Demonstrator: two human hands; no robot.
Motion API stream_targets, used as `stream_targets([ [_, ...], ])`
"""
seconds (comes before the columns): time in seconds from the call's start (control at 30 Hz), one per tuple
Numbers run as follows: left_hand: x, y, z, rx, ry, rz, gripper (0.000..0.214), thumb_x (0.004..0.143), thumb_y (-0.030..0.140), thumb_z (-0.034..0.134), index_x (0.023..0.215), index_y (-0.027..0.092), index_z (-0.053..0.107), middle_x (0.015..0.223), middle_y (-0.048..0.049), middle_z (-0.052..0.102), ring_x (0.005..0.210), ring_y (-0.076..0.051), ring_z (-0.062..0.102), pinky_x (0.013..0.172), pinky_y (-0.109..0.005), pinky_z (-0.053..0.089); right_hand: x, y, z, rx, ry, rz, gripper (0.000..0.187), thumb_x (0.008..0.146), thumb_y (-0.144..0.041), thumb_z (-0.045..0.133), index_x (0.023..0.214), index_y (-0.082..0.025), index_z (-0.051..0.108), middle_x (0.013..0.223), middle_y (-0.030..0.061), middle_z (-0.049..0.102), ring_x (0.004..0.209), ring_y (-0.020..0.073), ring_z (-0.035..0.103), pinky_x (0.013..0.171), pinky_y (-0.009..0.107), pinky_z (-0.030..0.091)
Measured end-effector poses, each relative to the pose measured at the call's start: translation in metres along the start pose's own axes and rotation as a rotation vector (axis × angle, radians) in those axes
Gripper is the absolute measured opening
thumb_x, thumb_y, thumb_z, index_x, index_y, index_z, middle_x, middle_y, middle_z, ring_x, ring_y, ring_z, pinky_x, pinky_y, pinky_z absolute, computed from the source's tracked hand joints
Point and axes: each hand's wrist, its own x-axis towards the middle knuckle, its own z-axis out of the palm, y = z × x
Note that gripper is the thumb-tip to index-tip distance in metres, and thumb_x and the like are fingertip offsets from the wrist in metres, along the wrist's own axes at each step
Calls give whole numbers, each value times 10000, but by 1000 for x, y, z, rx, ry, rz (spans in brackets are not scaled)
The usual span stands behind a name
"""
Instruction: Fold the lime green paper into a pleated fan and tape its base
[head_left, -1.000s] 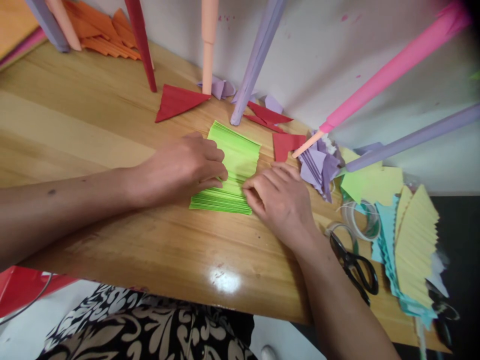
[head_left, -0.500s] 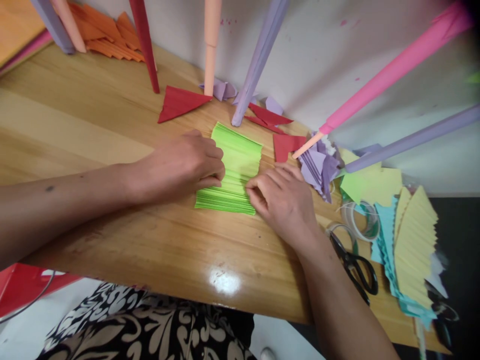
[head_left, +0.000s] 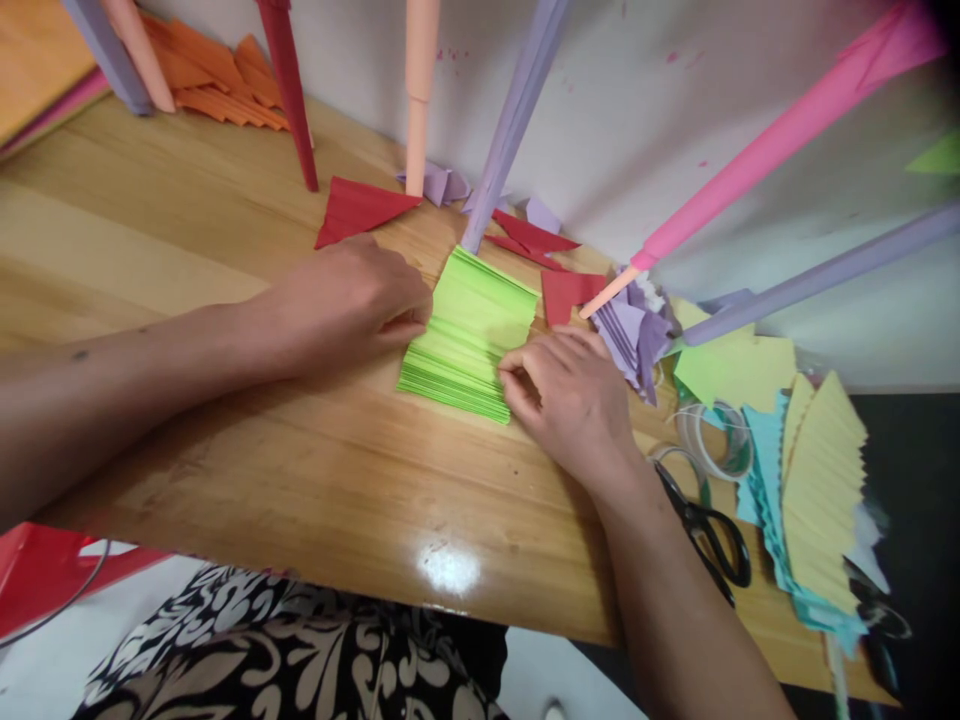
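Note:
A bright green sheet of paper, pleated like an accordion [head_left: 471,330], lies on the wooden table [head_left: 225,250] between my hands. My left hand [head_left: 345,300] rests at its left edge with fingers curled, pinching the folds. At the lower right corner of the pleats my right hand [head_left: 570,395] presses down, fingers bent and pinched on the paper edge.
Rolled paper tubes in lilac [head_left: 510,120], pink [head_left: 750,160], peach [head_left: 418,90] and red [head_left: 289,90] lean against the wall. Red triangles [head_left: 356,205], lilac scraps [head_left: 630,330], tape rolls [head_left: 712,445], black scissors [head_left: 709,530] and yellow pleated paper [head_left: 821,490] lie to the right.
The green pleated paper has turned slightly and shifted toward the wall. Both hands moved with it, the left hand sliding up and left along its edge.

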Motion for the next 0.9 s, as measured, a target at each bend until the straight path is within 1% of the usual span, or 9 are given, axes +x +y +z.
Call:
stream_targets([
  [0.07,1,1,1,-151,54,-147,215,902,297,521,774,166,633,720,-24,621,671,-158,560,673,-293,409,0,1,-1,-6,32,16,135,910,-155,557,797,-213,602,721,0,655,728,179,592,908,342,412],
  [0.13,1,3,3,-343,127,-259,198,904,336,539,883,165,637,754,-15,643,670,-145,578,641,-268,427,0,1,-2,-14,75,31,127,906,-150,561,806,-214,608,729,2,659,729,178,595,920,345,415],
  [0.23,1,5,8,-595,181,-305,228,919,368,539,1036,184,606,788,-4,653,715,-149,622,638,-258,459,-1,1,-4,-23,115,39,128,909,-153,563,809,-217,609,741,3,670,730,175,601,943,350,418],
  [0.37,2,3,13,-811,121,-360,328,875,346,605,1165,195,571,680,36,611,643,-135,616,585,-230,434,0,-1,-4,-21,122,32,134,922,-167,557,808,-216,606,736,2,676,727,175,606,939,355,430],
  [0.47,2,2,15,-948,79,-412,403,824,302,662,1201,193,571,593,71,563,559,-105,567,544,-200,396,0,-2,-3,-14,132,24,141,921,-159,554,799,-212,604,728,6,672,721,175,606,922,359,439],
  [0.57,3,2,15,-1108,63,-442,443,787,268,699,1205,189,574,590,78,582,543,-87,544,552,-189,407,1,-2,-3,-4,131,21,135,912,-146,559,800,-207,603,730,7,670,719,175,603,908,362,445],
  [0.63,3,2,15,-1179,83,-466,446,762,243,719,1183,187,586,617,71,603,556,-85,549,568,-192,426,1,-2,-3,4,132,24,130,908,-145,560,802,-207,603,728,6,665,718,175,599,894,361,449],
  [0.73,4,4,15,-1225,127,-498,414,737,219,739,1128,181,609,625,67,580,563,-85,541,571,-194,422,0,-2,-3,14,137,32,130,904,-147,558,800,-212,600,717,1,656,711,174,593,882,359,452],
  [0.9,5,7,10,-1208,134,-512,344,789,264,706,1108,174,615,659,49,571,580,-92,533,585,-205,423,0,0,-1,28,127,40,133,905,-150,543,807,-218,602,722,2,658,724,178,591,911,360,445],
])
